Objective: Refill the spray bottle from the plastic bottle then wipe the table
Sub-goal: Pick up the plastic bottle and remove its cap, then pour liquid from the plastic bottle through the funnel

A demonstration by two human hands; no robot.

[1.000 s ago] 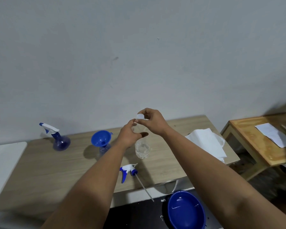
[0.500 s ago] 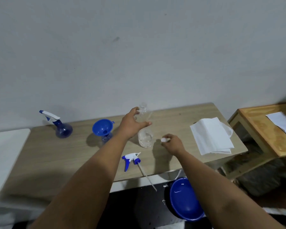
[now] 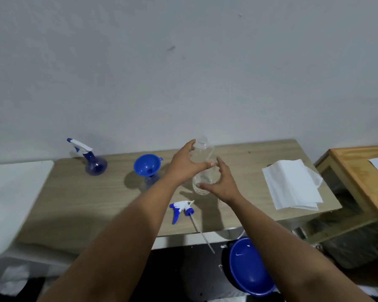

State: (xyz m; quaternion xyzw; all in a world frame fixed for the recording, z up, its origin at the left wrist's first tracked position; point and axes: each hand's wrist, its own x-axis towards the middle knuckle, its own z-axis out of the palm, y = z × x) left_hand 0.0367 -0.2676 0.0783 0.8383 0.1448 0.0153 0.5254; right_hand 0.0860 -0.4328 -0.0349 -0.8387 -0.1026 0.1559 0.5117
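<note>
A clear plastic bottle without its cap stands upright mid-table, a little water at its bottom. My left hand grips its upper part from the left. My right hand is cupped around the lower part from the right, fingers apart, thumb in front of the bottle. Left of them a blue funnel sits in the neck of a headless spray bottle. Its white and blue spray head lies near the table's front edge, its tube reaching past the edge. The cap is not visible.
A second, complete blue spray bottle stands at the back left. A folded white cloth lies on the table's right end. A blue basin sits on the floor below. A wooden side table stands at the right.
My right hand took the cap off the bottle, went down to the table with it, and has now come back up empty beside the bottle. My left hand kept its hold.
</note>
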